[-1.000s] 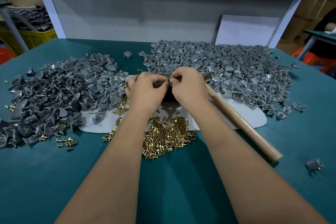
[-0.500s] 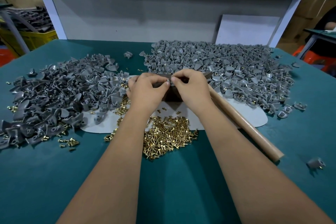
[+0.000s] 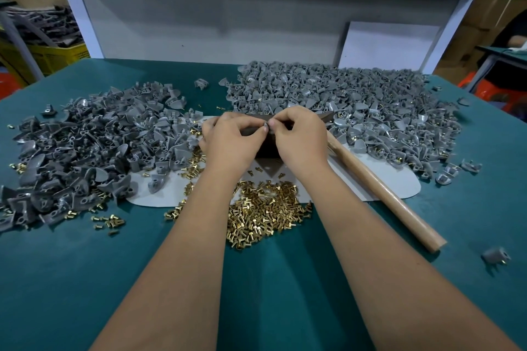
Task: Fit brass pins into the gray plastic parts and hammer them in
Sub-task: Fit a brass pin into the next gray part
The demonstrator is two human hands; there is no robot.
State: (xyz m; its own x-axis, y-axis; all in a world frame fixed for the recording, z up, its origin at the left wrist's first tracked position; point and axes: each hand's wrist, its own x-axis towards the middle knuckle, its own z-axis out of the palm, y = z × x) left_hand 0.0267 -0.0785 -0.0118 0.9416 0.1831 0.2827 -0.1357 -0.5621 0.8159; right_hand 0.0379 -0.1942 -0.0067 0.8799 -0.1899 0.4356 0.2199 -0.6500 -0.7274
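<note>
Left hand [image 3: 232, 139] and right hand [image 3: 299, 137] meet over a dark block [image 3: 266, 145], fingers curled, pinching one small gray part [image 3: 267, 125] between fingertips. Pin heap [image 3: 265, 214] lies just below; gray piles [image 3: 94, 139] flank; hammer handle [image 3: 382, 194] right.

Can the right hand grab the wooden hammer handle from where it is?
Probably yes: the wooden handle lies bare just beside the right hand. But that hand is pinching a small gray part now.
</note>
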